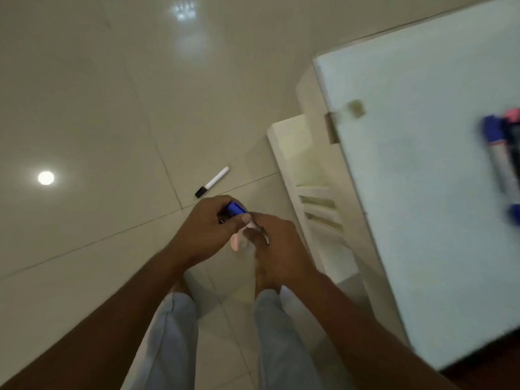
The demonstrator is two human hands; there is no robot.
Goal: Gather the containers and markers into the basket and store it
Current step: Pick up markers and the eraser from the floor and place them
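From the head view, I have both hands meeting low over the floor (84, 108). The left hand (208, 229) is curled round the cap end of a blue-capped marker (236, 208). The right hand (278, 249) is closed on what I take to be its pale barrel, probably to keep the gathered pieces together. A pinkish bit between the hands is too blurred to name. A black-capped marker (212, 182) lies loose on the glossy tiles just beyond the left hand, likely the next pickup. More markers (503, 153), smeared by motion, sit at the right edge of the pale tabletop (422, 192). A white slatted unit (309, 175) stands beside it, and a ceiling light's reflection (46, 178) shows at far left. I see no basket.
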